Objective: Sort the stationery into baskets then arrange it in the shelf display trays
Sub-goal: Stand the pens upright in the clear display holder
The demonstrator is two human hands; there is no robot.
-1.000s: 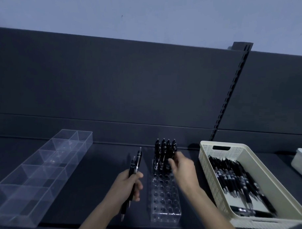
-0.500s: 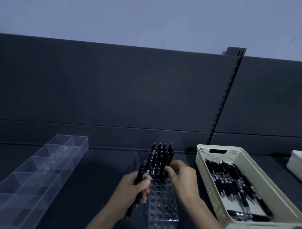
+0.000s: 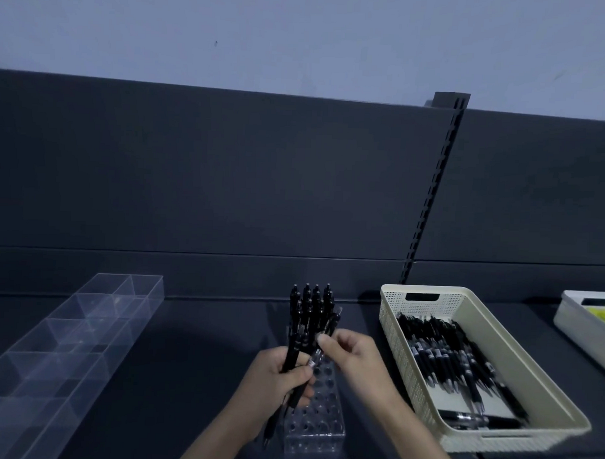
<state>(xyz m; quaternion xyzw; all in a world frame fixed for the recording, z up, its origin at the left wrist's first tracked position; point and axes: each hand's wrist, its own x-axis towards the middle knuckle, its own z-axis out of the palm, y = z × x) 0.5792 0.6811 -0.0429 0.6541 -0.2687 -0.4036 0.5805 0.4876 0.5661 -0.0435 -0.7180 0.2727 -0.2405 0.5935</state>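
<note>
While our left hand [image 3: 282, 383] curled tight round a small bunch of black pens [image 3: 291, 354], tips down, our right hand [image 3: 353, 358] pinched a single pen [image 3: 328, 328] btwn thumb & forefinger, w/ the other fingers loosely bent. That pen's lower end ran down to the left fingers; we couldn't tell whether they gripped it too. Both hands hovered over the clear pen block [image 3: 316, 425], which sat near the front edge of the shelf [image 3: 204, 363], approx. mid-width. Upright pens [image 3: 312, 300] stood in the block's far rows, and rows of holes showed in its near part. Just right of the block lay the cream basket [image 3: 387, 321], running from near the shelf's back edge to its front edge, w/ loose black pens [image 3: 444, 358] piled inside. At the shelf's right edge we saw part of a white basket [image 3: 579, 318] w/ sth yellow in it, too blurred to name. Toward the left edge ran a clear divided tray [image 3: 84, 342], angled from back to front.
</note>
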